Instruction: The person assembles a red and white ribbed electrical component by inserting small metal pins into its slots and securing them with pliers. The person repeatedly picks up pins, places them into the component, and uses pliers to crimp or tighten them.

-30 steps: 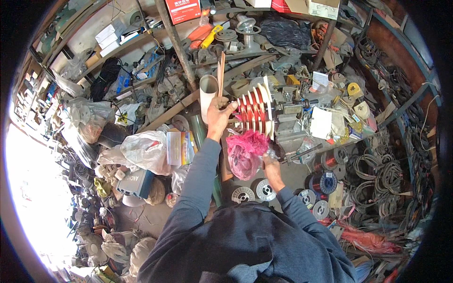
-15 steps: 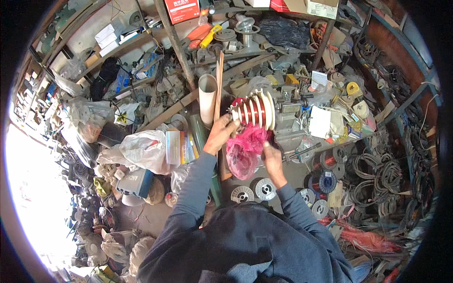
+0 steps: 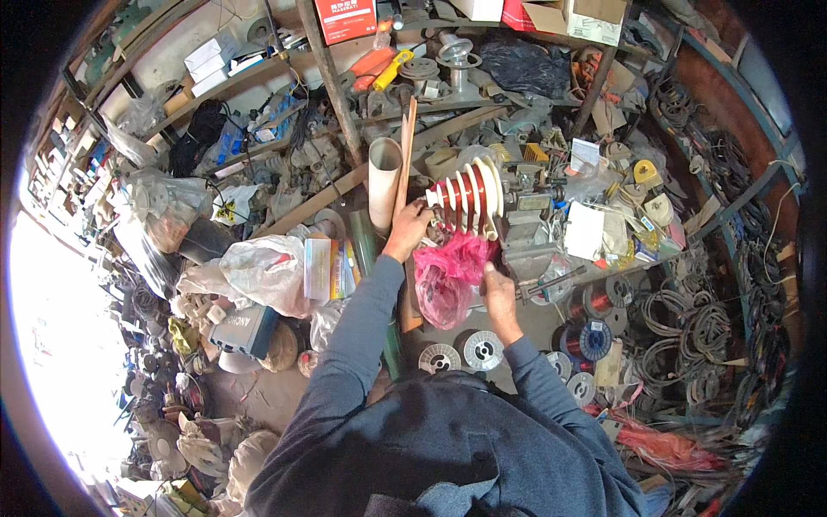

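You are looking at one ribbed red-and-white insulator at upper centre, one pink plastic bag just below it, and one pale upright tube to its left. Two silver wire spools are lying at lower centre; to their right, at least three more spools are showing, one blue, the rest copper. Two orange-red cartons are sitting along the top edge. Your two hands, left hand and right hand, are showing at the centre.

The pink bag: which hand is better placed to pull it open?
Probably the right hand: it rests on the pink bag at its right edge. The left hand is higher up, at the red-and-white ribbed spool, so it appears occupied.
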Tool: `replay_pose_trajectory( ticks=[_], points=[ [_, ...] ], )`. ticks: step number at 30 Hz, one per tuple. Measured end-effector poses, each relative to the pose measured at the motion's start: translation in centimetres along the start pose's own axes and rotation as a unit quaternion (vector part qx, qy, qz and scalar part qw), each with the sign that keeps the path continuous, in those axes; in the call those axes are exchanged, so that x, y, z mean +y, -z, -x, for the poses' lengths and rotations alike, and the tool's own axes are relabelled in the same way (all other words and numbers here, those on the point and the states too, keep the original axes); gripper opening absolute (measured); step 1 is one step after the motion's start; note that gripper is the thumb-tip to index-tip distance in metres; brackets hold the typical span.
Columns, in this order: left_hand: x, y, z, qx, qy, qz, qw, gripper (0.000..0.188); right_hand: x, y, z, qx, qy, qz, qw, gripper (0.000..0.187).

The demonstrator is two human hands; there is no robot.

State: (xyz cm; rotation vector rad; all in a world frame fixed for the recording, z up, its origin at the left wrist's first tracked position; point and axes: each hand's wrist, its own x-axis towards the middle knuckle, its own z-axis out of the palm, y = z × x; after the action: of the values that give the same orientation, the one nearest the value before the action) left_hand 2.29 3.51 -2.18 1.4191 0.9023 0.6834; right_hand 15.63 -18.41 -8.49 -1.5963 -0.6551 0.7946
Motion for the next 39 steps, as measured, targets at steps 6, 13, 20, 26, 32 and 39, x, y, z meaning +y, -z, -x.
replay_pose_trajectory(
  ticks=[6,13,20,26,32,39],
  points=[
    [1.4,-0.1,4.5,-0.098,-0.087,0.089,0.987,0.031,-1.5,-0.4,0.4,0.005,0.013,0.019,1.0,0.057],
    [2.9,-0.8,-0.5,0.188,-0.137,0.031,0.972,0.041,-0.6,-0.5,0.4,0.012,-0.124,0.078,0.989,0.059],
    [0.7,0.7,-2.0,0.01,-0.017,-0.026,0.999,0.021,0.6,0.6,0.9,-0.018,-0.017,-0.034,0.999,0.055],
    [0.0,0.1,3.1,-0.085,0.029,0.2,0.976,0.036,1.0,-0.2,1.1,0.002,-0.106,0.047,0.993,0.054],
    [2.5,0.2,2.5,0.014,-0.061,-0.005,0.998,0.029,0.6,0.3,-0.1,-0.017,0.039,-0.089,0.995,0.051],
    [2.1,0.1,-2.5,0.102,-0.097,0.024,0.99,0.034,-0.1,0.2,1.8,-0.007,-0.133,0.04,0.99,0.053]
  ],
)
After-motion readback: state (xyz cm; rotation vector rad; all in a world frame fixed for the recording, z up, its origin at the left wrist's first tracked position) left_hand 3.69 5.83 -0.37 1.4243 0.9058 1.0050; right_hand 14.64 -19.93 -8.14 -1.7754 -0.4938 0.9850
